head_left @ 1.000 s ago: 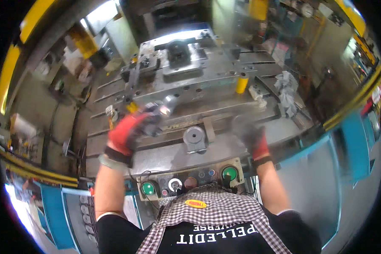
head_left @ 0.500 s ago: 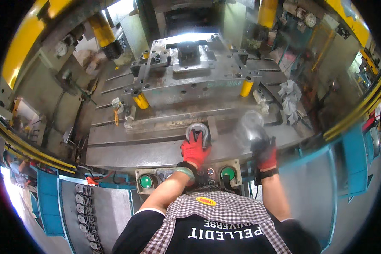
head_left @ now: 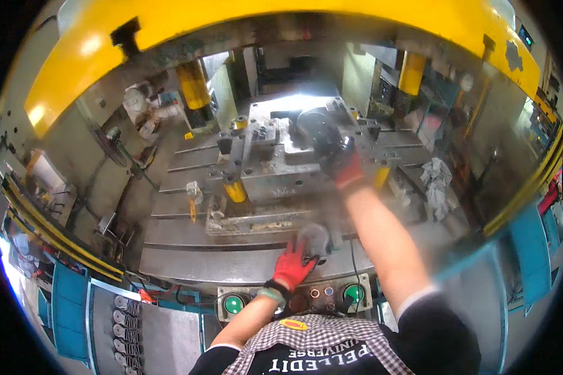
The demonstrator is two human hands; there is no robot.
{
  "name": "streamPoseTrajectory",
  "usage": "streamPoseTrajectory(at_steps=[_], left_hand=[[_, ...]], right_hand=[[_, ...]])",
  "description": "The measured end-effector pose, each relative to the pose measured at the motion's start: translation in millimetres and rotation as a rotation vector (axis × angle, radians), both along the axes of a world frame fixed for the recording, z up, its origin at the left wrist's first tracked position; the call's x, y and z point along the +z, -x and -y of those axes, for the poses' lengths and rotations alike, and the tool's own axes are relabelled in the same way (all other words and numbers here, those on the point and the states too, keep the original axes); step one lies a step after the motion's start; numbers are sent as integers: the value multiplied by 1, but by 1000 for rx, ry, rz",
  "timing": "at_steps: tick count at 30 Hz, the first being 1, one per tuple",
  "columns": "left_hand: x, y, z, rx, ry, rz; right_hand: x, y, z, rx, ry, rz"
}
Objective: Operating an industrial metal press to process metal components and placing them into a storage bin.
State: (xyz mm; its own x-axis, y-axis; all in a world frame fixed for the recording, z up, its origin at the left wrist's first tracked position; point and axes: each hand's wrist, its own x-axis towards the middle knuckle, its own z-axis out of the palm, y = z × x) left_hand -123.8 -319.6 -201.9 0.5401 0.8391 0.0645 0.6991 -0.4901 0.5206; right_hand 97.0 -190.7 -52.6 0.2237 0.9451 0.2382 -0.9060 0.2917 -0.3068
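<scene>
My right hand (head_left: 343, 164), in a red glove with dark fingers, reaches far forward and is blurred by motion. It grips a shiny round metal part (head_left: 313, 124) above the steel die block (head_left: 275, 178). Close to the front of the press bed, my left hand (head_left: 294, 264), gloved the same way, has its fingers and thumb around the edge of a second round metal part (head_left: 317, 237). That part is low over the bed; whether it touches the surface I cannot tell.
A yellow press beam (head_left: 281, 14) arches overhead. Yellow posts (head_left: 234, 191) stand at the die's corners. Two green buttons (head_left: 234, 304) sit on the control box before me. Several metal parts (head_left: 124, 331) hang in a row at lower left. A grey rag (head_left: 436, 181) lies right.
My right hand has carried its round metal part from the front right of the bed forward to the die. My left hand stays with its part near the front. The view has tilted up.
</scene>
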Motion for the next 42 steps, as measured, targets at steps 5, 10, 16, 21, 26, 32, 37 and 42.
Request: streamPoseTrajectory(at_steps=[5,10,16,21,26,32,37,42], left_hand=[[-12,72,-11,80,80,91],[6,154,-7,339,179,218],[-20,203,-13,431,200,222],[-4,216,-7,300,624,-48],[-61,229,17,76,530,-568],[-81,210,43,181,614,-742],[-81,203,42,152,540,-762],[-72,202,42,174,585,-688]], right_hand=[[-7,-14,-111,-204,-9,248],[17,3,-107,-79,156,214],[15,5,-46,0,259,168],[-31,-2,72,272,348,453],[-118,-8,233,529,666,1792],[-204,-1,349,326,346,2456],[-236,-3,350,343,363,2520],[-247,-11,351,440,372,2457]])
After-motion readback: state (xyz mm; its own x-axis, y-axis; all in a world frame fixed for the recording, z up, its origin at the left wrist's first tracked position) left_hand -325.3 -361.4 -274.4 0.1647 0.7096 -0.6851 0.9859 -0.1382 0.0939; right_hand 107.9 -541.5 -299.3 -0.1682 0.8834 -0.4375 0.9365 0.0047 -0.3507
